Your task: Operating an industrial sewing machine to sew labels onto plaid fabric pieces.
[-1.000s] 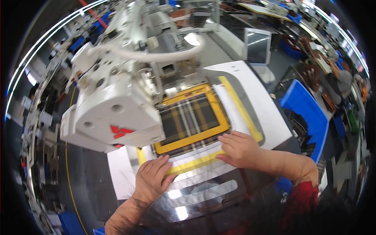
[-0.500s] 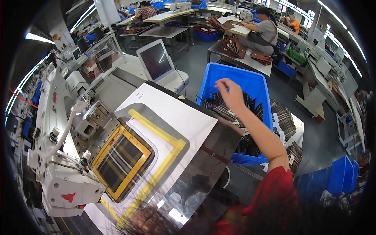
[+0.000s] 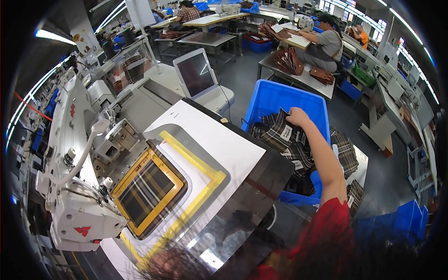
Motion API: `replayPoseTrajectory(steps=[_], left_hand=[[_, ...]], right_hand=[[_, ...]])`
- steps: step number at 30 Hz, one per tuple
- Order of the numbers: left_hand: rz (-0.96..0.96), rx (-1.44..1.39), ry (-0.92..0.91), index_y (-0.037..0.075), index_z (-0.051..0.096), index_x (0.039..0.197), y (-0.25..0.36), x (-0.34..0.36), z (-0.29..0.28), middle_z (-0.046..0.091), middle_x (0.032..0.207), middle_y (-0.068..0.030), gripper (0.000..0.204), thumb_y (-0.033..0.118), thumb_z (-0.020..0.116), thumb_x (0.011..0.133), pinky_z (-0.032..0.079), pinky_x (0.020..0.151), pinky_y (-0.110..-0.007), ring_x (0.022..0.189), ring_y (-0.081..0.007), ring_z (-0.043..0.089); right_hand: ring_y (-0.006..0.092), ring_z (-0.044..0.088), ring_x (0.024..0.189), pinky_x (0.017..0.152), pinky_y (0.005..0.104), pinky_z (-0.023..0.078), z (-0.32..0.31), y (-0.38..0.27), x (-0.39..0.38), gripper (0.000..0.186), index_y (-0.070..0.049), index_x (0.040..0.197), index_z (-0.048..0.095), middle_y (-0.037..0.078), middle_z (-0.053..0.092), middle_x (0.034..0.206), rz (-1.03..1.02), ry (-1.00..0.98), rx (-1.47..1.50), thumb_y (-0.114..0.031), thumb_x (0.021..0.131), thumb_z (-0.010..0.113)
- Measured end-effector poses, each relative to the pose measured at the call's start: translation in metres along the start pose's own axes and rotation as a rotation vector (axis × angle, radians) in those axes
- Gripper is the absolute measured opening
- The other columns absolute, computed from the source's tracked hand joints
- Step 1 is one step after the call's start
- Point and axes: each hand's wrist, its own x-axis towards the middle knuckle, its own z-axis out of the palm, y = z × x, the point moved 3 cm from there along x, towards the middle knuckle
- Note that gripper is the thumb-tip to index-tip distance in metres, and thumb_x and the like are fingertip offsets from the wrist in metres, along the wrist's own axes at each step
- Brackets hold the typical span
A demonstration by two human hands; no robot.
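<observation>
My right hand (image 3: pixel 297 116) is closed on the upper edge of a dark plaid fabric piece (image 3: pixel 275 133) with a white label, inside a blue bin (image 3: pixel 266 91). More plaid pieces (image 3: pixel 303 154), several with white labels, lie heaped below it. At the left, a yellow frame (image 3: pixel 173 190) surrounds another plaid piece (image 3: pixel 147 191), beside the head of a white sewing machine (image 3: pixel 86 217). My left hand does not show clearly; dark hair blurs the lower edge.
A white sheet with yellow tape (image 3: pixel 198 186) covers part of the machine table. A screen on a stand (image 3: pixel 196 72) rises behind it. Plaid pieces (image 3: pixel 343 151) lie right of the bin. Further back, a person in grey (image 3: pixel 329 44) sits by brown pieces (image 3: pixel 288 63).
My right hand has come down from above the bin and taken hold of a plaid fabric piece, whose edge now stands raised. The whole view has shifted slightly.
</observation>
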Motion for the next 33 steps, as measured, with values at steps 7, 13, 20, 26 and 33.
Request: replayPoseTrajectory(steps=[7,13,20,26,33], left_hand=[[-0.119,-0.044,0.126,0.012,0.064,0.105,0.006,-0.032,-0.009,0.064,0.111,-0.0043,0.033,0.013,0.074,0.073,0.049,0.09,-0.038,0.105,-0.0224,0.061],[-0.125,0.092,0.343,0.009,0.066,0.097,0.023,-0.048,-0.031,0.067,0.097,-0.0037,0.027,0.005,0.073,0.071,0.055,0.075,-0.034,0.089,-0.0218,0.066],[-0.372,0.11,0.403,0.006,0.066,0.093,0.007,-0.081,-0.051,0.067,0.097,-0.0085,0.02,0.004,0.07,0.074,0.055,0.076,-0.036,0.089,-0.0264,0.066],[-0.759,0.11,0.541,0.003,0.066,0.092,-0.062,-0.106,-0.072,0.066,0.1,-0.0161,0.013,0.006,0.062,0.08,0.052,0.082,-0.039,0.096,-0.0346,0.063],[-0.605,0.27,0.478,0.003,0.061,0.114,-0.152,-0.106,-0.048,0.061,0.12,-0.0141,0.036,0.005,0.066,0.078,0.042,0.096,-0.036,0.11,-0.0294,0.056]], right_hand=[[0.031,0.064,0.085,0.078,0.0364,0.048,-0.116,-0.159,-0.138,0.028,0.001,0.112,0.061,0.019,0.067,0.094,-0.678,0.253,0.223,-0.012,0.086,0.06],[0.0097,0.061,0.076,0.062,0.0249,0.047,-0.127,-0.257,-0.207,0.028,-0.002,0.117,0.062,0.004,0.068,0.092,-0.777,-0.064,0.981,-0.017,0.093,0.056],[0.0064,0.06,0.074,0.06,0.0216,0.048,0.005,-0.326,-0.206,0.028,-0.002,0.118,0.061,0.002,0.066,0.089,-0.586,-0.487,1.15,-0.018,0.095,0.055],[0.0107,0.061,0.073,0.057,0.0238,0.051,0.054,-0.363,-0.238,0.033,0.001,0.124,0.054,0.008,0.065,0.099,-0.672,-0.682,1.054,-0.013,0.093,0.053],[0.0114,0.066,0.069,0.052,0.0231,0.046,0.058,-0.386,-0.243,0.018,-0.001,0.106,0.054,0.007,0.067,0.089,-0.697,-0.833,0.911,-0.014,0.094,0.053]])
